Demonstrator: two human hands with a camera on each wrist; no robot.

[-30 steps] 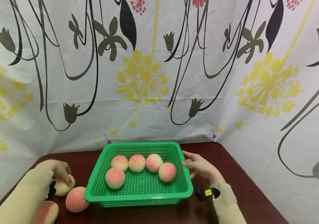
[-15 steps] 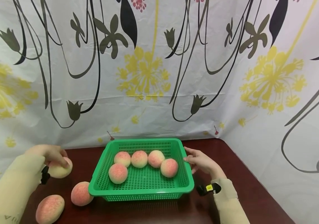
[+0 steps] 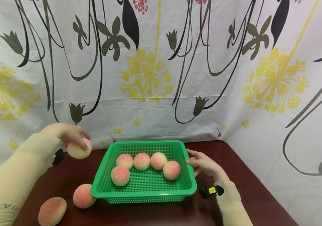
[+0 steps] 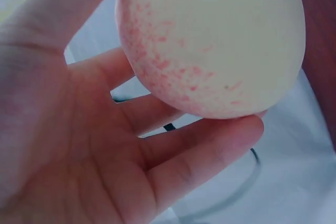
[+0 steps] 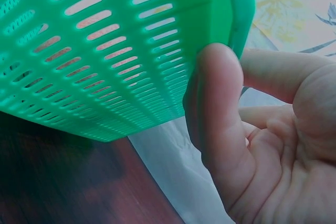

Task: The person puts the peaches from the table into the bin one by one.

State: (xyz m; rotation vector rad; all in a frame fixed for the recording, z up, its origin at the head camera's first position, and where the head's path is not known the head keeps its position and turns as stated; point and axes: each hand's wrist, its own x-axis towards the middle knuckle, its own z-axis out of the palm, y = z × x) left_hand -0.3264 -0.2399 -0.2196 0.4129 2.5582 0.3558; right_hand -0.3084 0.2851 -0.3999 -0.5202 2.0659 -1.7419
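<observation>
My left hand holds a pale yellow and pink peach between thumb and fingers, raised over the table at the left. The left wrist view shows this peach close up, its pink-speckled side toward the palm. At the right side of the green plastic basket, my right hand touches the rim with extended fingertips. From the right wrist view, a fingertip rests against the basket's slotted outer wall just by the rim. Inside the basket sit several peaches, leaving the front middle of its floor bare.
One peach lies on the dark red table against the basket's left front corner. Another peach lies farther left, near the left sleeve. A white floral curtain hangs behind the table and along both sides.
My left hand has gripped a peach at the left, lifted it off the table and carried it up and rightward toward the basket. The right hand stays at the basket's rim.
</observation>
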